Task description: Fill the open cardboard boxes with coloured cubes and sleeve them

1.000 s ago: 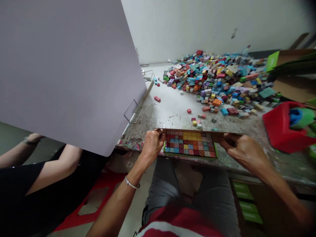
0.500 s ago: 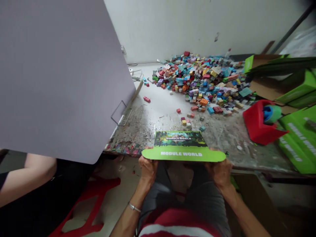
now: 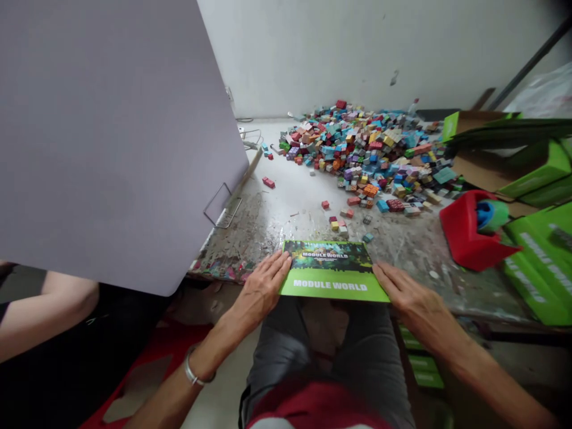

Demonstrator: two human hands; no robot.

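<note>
The 2 flattened hands, left (image 3: 261,286) and right (image 3: 413,295), pressed the green box (image 3: 333,271) by its sides, their thumbs hard to make out.

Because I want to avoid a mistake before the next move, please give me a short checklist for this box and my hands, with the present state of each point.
1. Top of the green box closed: ok, it looks down.
2. Both ends steadied: ok, left hand and right hand lie at opposite ends.
3. Loose blocks kept off the top: ok, they lie beyond it.
4. Box well back from the near edge of the table: not ok, it sits right at that edge.
5. Contents complete: cannot tell, the top hides them.
</note>
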